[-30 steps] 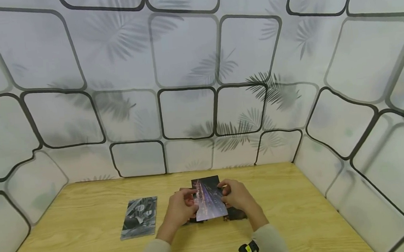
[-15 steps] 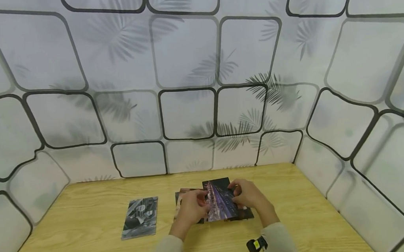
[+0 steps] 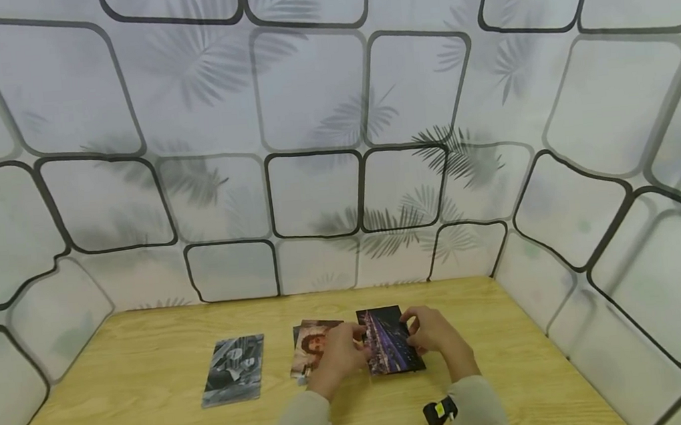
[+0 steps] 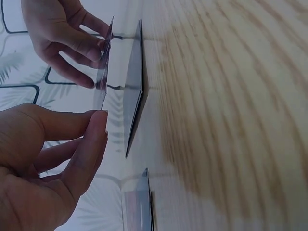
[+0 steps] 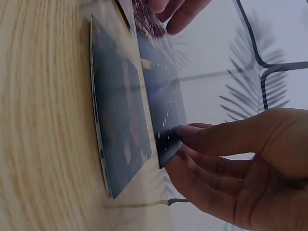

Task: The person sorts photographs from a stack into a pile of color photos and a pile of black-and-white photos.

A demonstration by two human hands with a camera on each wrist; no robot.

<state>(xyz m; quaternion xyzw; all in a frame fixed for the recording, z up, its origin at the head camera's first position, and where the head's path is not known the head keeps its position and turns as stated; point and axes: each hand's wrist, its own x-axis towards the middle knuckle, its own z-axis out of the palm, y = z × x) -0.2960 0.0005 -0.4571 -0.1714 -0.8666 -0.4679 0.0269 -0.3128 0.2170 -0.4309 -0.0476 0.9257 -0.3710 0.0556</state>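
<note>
A photo card of a night city road [image 3: 389, 342] hangs between my two hands, a little above the table. My left hand [image 3: 341, 354] pinches its left edge between thumb and fingers. My right hand [image 3: 437, 333] holds the right edge. In the right wrist view, the held photo [image 5: 163, 91] is raised over a thin pile of dark photos [image 5: 118, 115] lying on the wood; the head view mostly hides that pile under it. Beside my left hand lies a photo with a reddish-brown portrait [image 3: 311, 345], overlapping another and partly covered by the hand.
A black-and-white photo [image 3: 233, 371] lies flat farther left on the light wooden table [image 3: 150, 387]. Patterned white fabric [image 3: 315, 194] rises behind the table and along both sides. Each wrist carries a small black camera, the right one [image 3: 440, 410] plainly visible.
Both hands have carried the night-road photo to the right and lowered it over the dark pile. The reddish-brown portrait photo at the left has come into view.
</note>
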